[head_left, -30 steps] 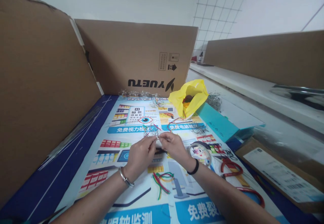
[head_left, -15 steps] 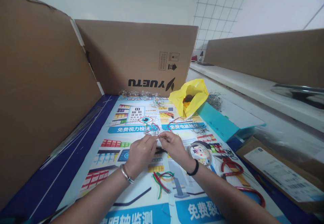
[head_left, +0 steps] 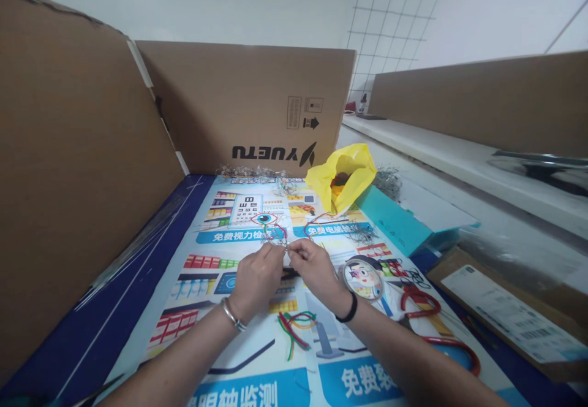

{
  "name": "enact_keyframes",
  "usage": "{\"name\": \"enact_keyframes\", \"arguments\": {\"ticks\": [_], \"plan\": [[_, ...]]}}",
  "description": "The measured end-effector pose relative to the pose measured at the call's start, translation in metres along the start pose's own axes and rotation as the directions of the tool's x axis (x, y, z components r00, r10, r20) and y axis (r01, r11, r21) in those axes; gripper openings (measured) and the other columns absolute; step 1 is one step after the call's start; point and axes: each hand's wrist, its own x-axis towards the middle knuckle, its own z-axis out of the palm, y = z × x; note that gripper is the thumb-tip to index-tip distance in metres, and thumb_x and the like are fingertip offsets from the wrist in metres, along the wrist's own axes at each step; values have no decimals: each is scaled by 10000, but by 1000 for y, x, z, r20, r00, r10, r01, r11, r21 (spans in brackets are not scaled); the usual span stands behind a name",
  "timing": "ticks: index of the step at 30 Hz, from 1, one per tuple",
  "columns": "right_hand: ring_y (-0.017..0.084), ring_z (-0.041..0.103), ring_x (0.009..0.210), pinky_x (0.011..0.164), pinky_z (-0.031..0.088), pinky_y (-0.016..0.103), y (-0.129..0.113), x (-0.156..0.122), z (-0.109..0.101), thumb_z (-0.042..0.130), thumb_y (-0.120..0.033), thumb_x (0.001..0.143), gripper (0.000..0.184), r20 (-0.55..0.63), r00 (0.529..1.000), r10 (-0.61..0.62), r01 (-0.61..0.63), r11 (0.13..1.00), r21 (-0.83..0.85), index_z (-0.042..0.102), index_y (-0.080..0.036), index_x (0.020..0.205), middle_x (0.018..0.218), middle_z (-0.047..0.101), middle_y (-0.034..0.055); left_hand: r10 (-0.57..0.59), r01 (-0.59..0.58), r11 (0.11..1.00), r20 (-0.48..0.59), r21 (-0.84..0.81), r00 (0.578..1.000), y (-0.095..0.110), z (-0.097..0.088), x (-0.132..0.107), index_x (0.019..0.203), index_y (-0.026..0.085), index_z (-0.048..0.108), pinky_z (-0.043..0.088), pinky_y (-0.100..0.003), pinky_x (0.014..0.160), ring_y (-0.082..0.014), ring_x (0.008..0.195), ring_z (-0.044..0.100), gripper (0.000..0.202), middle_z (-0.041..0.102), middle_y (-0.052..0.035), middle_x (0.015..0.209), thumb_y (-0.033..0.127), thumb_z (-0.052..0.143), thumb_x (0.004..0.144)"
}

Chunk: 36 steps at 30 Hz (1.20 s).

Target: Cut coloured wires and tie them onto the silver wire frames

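My left hand (head_left: 258,275) and my right hand (head_left: 318,273) meet over the middle of the printed sheet, fingertips pinched close together. Between them they grip a thin wire, most of it covered by the fingers. A loose tangle of fine wires (head_left: 275,233) with red and green pieces spreads just beyond the fingertips. Partly hidden under the hands lies a dark, slim object (head_left: 290,274). Nearer to me is a small bunch of red, green and yellow strands (head_left: 294,332). A round, clear-rimmed object (head_left: 362,279) lies beside my right wrist.
A yellow bag (head_left: 356,174) stands open at the back, near a grey wire tangle (head_left: 388,181). Red curved handles (head_left: 459,344) lie to the right, by a turquoise box (head_left: 395,220) and a labelled brown package (head_left: 509,315). Cardboard panels (head_left: 206,100) wall the back and left.
My hands stay pinched together in nearly the same place, with small finger shifts. The wire tangle beyond the fingertips has shifted slightly. The view moves a little.
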Motion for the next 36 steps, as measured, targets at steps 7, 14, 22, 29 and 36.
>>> {"name": "enact_keyframes", "arguments": {"ticks": [7, 14, 22, 29, 36], "plan": [[125, 550, 603, 571, 426, 230, -7, -2, 0, 504, -175, 743, 113, -2, 1000, -4, 4, 993, -116, 617, -185, 745, 690, 630, -3, -113, 116, 981, 28, -157, 993, 3, 1, 3, 978, 218, 613, 423, -251, 579, -161, 732, 611, 197, 645, -18, 856, 181, 446, 879], [121, 535, 595, 573, 412, 232, -10, -2, -1, 497, -165, 738, 117, -1, 1000, 10, -10, 991, -135, 612, -188, 725, 673, 613, -14, -201, 185, 876, 11, -445, 979, -1, 11, 5, 875, 201, 647, 448, -232, 677, -132, 751, 585, 166, 633, -4, 783, 126, 507, 827], [133, 571, 648, 600, 441, 234, -1, 2, -2, 497, -164, 742, 109, 44, 999, -17, 21, 996, -81, 601, -194, 755, 702, 629, -9, -195, 157, 885, -43, -438, 980, -2, 12, 4, 853, 199, 642, 445, -228, 653, -130, 737, 578, 159, 630, -10, 790, 127, 505, 819], [162, 615, 792, 735, 457, 279, -2, 8, -7, 475, -107, 740, 213, 96, 994, -60, 74, 986, -152, 660, -205, 777, 813, 686, 17, -197, 172, 887, -13, -429, 980, -3, 14, 2, 873, 209, 627, 446, -234, 677, -129, 756, 584, 157, 625, 1, 816, 123, 507, 824], [158, 609, 786, 750, 445, 272, -7, 10, -11, 457, -94, 732, 239, 147, 986, -82, 110, 975, -193, 669, -202, 749, 789, 684, 13, -179, 164, 933, -18, -320, 984, -3, 11, -1, 903, 219, 622, 441, -238, 667, -139, 762, 601, 147, 642, -2, 832, 174, 495, 846]]}}
